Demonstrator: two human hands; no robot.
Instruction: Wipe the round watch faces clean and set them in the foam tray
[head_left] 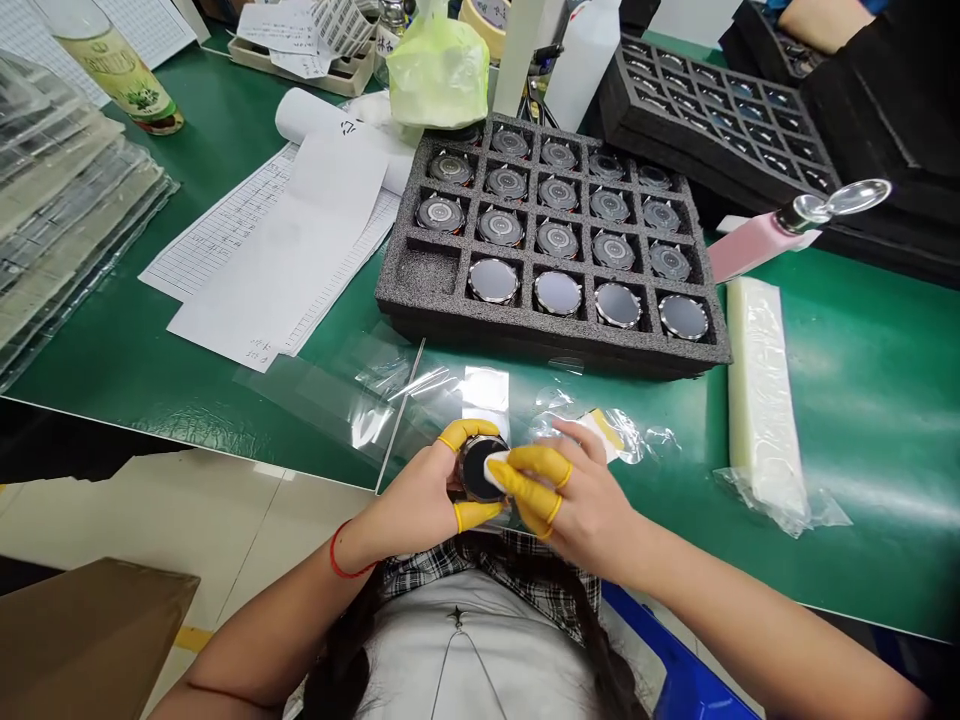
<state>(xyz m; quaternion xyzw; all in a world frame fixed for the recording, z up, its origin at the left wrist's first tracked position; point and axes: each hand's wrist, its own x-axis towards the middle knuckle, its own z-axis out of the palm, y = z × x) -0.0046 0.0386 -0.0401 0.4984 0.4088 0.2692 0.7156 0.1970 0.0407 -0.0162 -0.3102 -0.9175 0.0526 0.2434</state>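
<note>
A round watch case [478, 470] with a dark face is held near the table's front edge. My left hand [424, 495] grips its rim between thumb and finger, both in yellow finger cots. My right hand [574, 500], also with yellow finger cots, pinches a small white wiping pad [495, 468] against the watch face. Beyond my hands stands a black foam tray [551, 335] with rows of watch cases in its pockets. The front row's watches [557, 293] lie face up, while those behind show their backs. The tray's front left pocket [427, 270] holds no watch.
Clear film [330, 395] and a yellow-and-white piece [606, 430] lie around my hands. Papers [277, 240] and stacked plastic trays [60, 190] are at left. A pink bottle [757, 245] and a wrapped white block [765, 390] stand right. Another foam tray [720, 120] sits behind, near someone's arm [825, 22].
</note>
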